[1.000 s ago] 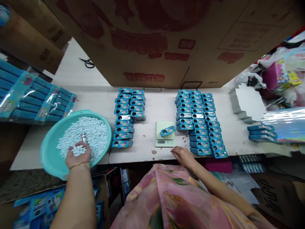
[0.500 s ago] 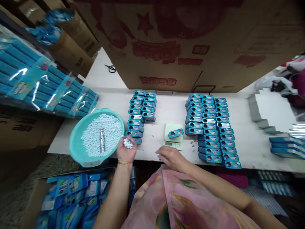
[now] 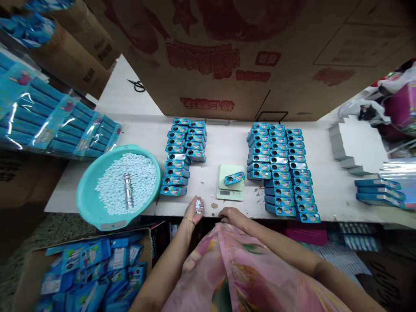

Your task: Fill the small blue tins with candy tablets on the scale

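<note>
Small white candies (image 3: 198, 205) lie in the cupped palm of my left hand (image 3: 194, 209), its fingers bent around them, at the table's front edge. My right hand (image 3: 232, 216) rests on that same edge with its fingers curled in; what is inside them, if anything, is hidden. Between and beyond both hands stands a pale green scale (image 3: 222, 193), bearing one blue box (image 3: 234, 178) with a dark round window. To the left, a turquoise basin (image 3: 85, 190) holds a heap of the same candies, with a shiny metal scoop-like tool (image 3: 128, 190) lying on them.
Blue boxes stand in rows left (image 3: 175, 180) and right (image 3: 281, 193) of the scale. A big cardboard carton (image 3: 208, 86) closes off the back. Scissors (image 3: 139, 87) lie back left. Below the basin, an open carton (image 3: 24, 277) holds blue packs. Grey card pieces (image 3: 360, 143) are stacked right.
My left hand has moved right with the candies, away from the basin toward the front of the scale. The fingers of my right hand have curled in at the table edge.
</note>
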A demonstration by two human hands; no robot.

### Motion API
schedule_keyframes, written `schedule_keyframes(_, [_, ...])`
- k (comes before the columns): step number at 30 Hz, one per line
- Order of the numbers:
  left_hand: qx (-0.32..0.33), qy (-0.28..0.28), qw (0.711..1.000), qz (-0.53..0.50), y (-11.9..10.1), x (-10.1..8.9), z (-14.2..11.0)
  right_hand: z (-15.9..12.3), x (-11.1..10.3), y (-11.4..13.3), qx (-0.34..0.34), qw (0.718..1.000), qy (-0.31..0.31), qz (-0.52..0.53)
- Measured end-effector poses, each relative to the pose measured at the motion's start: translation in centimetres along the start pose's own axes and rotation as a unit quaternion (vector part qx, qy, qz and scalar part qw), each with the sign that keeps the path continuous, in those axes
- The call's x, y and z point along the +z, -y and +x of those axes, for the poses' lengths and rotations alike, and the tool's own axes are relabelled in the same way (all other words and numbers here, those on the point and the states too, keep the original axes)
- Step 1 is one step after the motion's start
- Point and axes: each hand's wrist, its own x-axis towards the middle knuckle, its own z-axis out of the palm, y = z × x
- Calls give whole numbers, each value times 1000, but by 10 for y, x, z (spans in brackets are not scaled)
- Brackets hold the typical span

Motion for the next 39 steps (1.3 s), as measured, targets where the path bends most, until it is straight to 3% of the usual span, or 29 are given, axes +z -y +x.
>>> schedule_keyframes(3, [15,-2,1000,-12,11,-5,8,9,12,0,-30,999,13,-2])
schedule_keyframes(6, [17,9,999,-34,10,-5,7,24,14,11,-30,999,-19,-30])
schedule_keyframes(10, [6,38,998,-58,1,-7,-8,42,11,23,-3,979,-45,-199])
schedule_keyframes(13, [8,44,996,-75,-5,-8,-20,47,9,29,-30,968,-22,-247])
schedule_keyframes(18, [22,12,996,-86,-7,-14,-26,39,10,28,-64,963,-17,-262])
schedule_keyframes(23, [-34,65,995,-71,-2,-17,-28,26,16,12,-45,962,-45,-266])
schedule_keyframes(26, [-34,72,995,-62,2,-12,-32,17,13,10,-28,972,-59,-224])
schedule_keyframes(30, [-27,47,998,-35,4,1,-36,-1,-18,15,-30,975,-188,-118])
schedule_keyframes(34, [-30,81,996,-16,8,18,-38,-9,-70,8,-42,936,-345,-51])
schedule_keyframes(37, [-35,115,993,-14,13,32,-39,-9,-99,1,-37,924,-378,-48])
schedule_keyframes(39, [-34,122,992,-21,17,40,-40,-12,-102,4,-39,925,-375,-46])
